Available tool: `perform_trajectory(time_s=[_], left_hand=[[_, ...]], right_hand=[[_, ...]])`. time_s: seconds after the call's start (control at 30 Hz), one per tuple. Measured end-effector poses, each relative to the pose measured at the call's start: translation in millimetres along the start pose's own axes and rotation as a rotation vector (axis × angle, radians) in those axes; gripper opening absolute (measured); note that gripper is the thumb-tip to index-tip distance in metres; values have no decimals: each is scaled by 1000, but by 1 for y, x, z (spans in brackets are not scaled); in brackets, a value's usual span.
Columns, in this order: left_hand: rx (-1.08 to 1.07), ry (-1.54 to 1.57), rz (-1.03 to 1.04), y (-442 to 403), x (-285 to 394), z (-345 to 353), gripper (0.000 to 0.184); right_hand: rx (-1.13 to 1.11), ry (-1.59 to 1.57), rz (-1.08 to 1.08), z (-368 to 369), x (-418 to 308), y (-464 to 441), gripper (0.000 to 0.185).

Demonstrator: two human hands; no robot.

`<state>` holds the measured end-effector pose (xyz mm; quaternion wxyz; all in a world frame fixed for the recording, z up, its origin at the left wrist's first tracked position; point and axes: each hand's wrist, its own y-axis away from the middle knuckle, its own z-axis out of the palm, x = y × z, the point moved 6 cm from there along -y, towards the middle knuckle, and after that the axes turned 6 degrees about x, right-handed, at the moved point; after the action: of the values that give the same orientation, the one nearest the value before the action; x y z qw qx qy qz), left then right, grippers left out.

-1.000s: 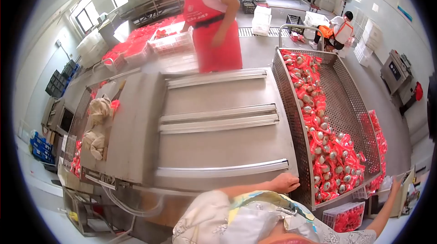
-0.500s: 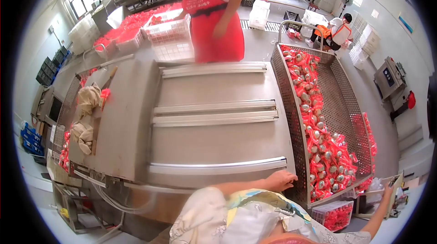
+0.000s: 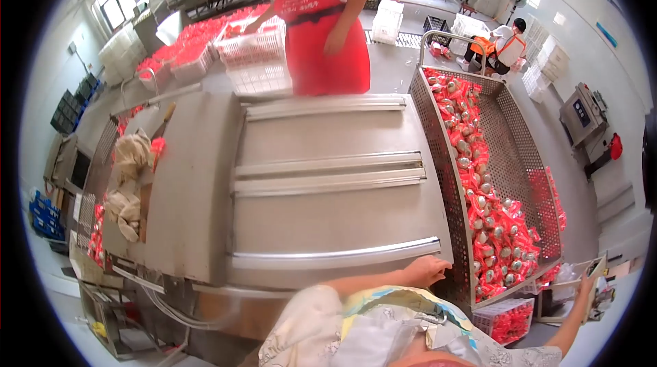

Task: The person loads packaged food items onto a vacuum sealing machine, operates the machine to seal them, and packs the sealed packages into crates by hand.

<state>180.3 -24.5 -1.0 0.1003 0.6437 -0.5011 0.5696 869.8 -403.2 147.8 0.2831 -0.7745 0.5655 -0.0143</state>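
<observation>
My left hand [image 3: 428,271] rests at the near right corner of the steel machine top [image 3: 328,220], fingers curled in loosely, with nothing visible in them. Just beyond it stands the perforated metal bin [image 3: 467,257], part filled with red-and-silver packets [image 3: 505,244]. Far out on the right, my right hand [image 3: 588,277] is beside the upright edge of a light-coloured frame [image 3: 597,288]. It looks small there, and its fingers cannot be made out. Metal sealing bars [image 3: 335,256] run across the machine top.
A person in a red apron [image 3: 321,45] stands across the machine beside white crates [image 3: 253,59] of red packets. Another person [image 3: 508,45] sits low at the back right. Cloths [image 3: 130,151] lie on the left. A crate of red packets [image 3: 510,322] stands below the bin.
The view has shifted slightly, so the machine and bin sit a little differently. The person in the apron has an arm more plainly over the crate. My hands have kept nearly the same places.
</observation>
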Motion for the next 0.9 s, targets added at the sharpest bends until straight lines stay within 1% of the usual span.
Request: perform_trajectory(time_s=[0.07, 0.2, 0.27, 0.3, 0.33, 0.37, 0.4, 0.47, 0.53, 0.6, 0.63, 0.67, 0.73, 0.77, 0.87, 0.9], left_hand=[[14, 0, 15, 1, 0, -4, 30], [-84, -37, -46, 6, -5, -3, 30], [3, -52, 18, 10, -12, -10, 29], [-3, -25, 71, 8, -8, -2, 29], [-55, -52, -24, 4, 4, -10, 29], [-69, -4, -165, 8, 0, -9, 29], [-181, 9, -264, 21, -37, 11, 26], [-283, -213, -209, 11, -22, 8, 25], [-229, -275, -128, 2, -5, 10, 27], [-239, -225, -156, 3, -1, 18, 27], [-213, -211, -183, 2, -1, 19, 27], [-245, -216, -180, -1, -1, 15, 28], [-302, -225, -169, -5, 2, 26, 30], [-294, -209, -154, -6, 3, 28, 30], [-273, -169, -125, -1, -4, 35, 31], [-268, -160, -124, 0, -6, 36, 31]], right_hand=[[-5, -15, 9, 4, 7, 7, 87], [-22, -53, -11, 13, 3, 19, 87], [-27, -110, -41, 26, 6, 21, 87], [-20, -108, -29, 22, 15, 39, 87], [-12, -101, 5, 11, 22, 60, 87], [7, -81, 46, -9, 3, 87, 87], [19, -52, 93, -20, -13, 100, 87], [46, -8, 221, -49, -35, 122, 87], [48, -5, 363, -71, -49, 126, 87], [18, -41, 486, -82, -52, 129, 87], [204, 2, 305, -88, -46, 125, 89], [187, 21, 357, -86, -36, 125, 88], [159, 59, 452, -112, -37, 131, 87], [176, 23, 435, -121, -38, 134, 85], [144, 52, 574, -130, -7, 132, 80], [154, -4, 594, -135, -4, 135, 77]])
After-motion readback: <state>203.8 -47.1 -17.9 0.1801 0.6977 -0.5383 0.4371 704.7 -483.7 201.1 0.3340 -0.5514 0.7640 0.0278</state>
